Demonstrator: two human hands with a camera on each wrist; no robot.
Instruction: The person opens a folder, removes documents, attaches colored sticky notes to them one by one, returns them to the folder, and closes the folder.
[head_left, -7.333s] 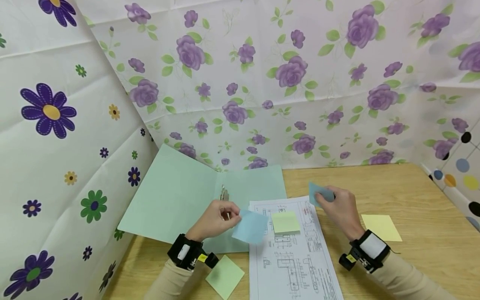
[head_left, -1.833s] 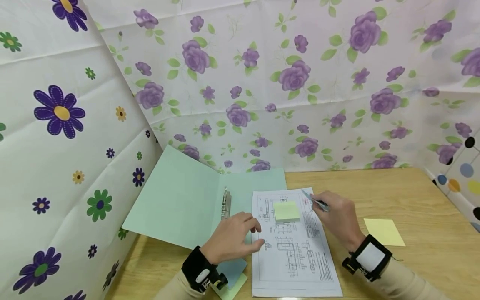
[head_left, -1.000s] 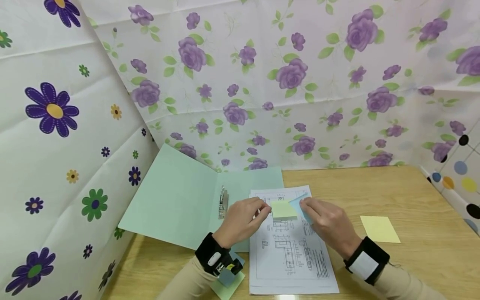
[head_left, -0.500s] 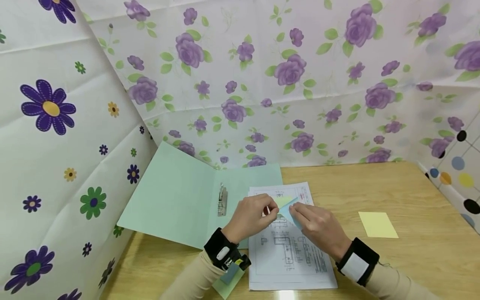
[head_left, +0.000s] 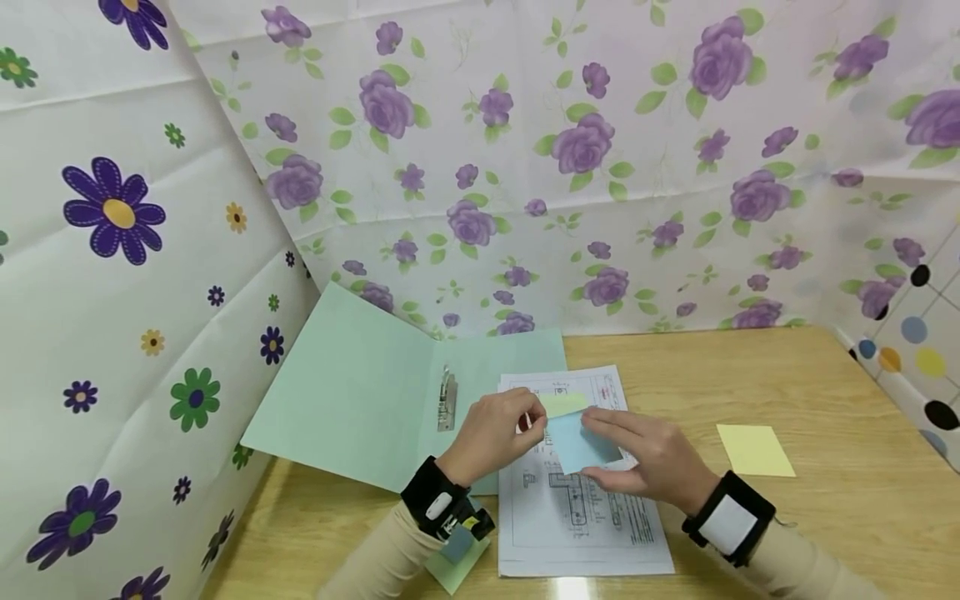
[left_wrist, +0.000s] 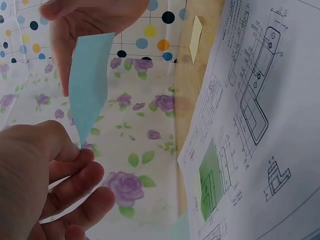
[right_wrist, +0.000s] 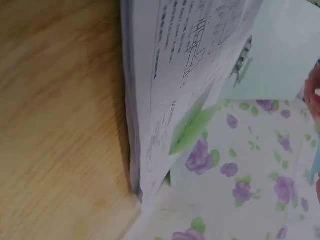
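A square blue sticky note [head_left: 581,443] is held up over a stack of printed technical drawings [head_left: 585,542]. My left hand [head_left: 491,437] pinches one corner of it between thumb and forefinger, as the left wrist view also shows. My right hand [head_left: 663,458] is at the note's other side, its fingers stretched along the upper edge and its thumb spread apart below. On the drawings, partly hidden behind the blue note, lies a pale green sticky note pad [head_left: 564,404]. Only the edge of the blue note and some fingertips enter the right wrist view.
An open mint-green folder [head_left: 352,392] with a metal clip [head_left: 447,402] lies at left, partly beneath the drawings. Another blue note [head_left: 459,546] overlaps a green note [head_left: 450,575] below my left wrist. A yellow note [head_left: 755,450] lies on the wooden table at right.
Earlier, my left hand laid one blue note on the green note at the front left. My hands then came together over the drawings; the right hand's fingers have since spread and the blue note turned flatter.
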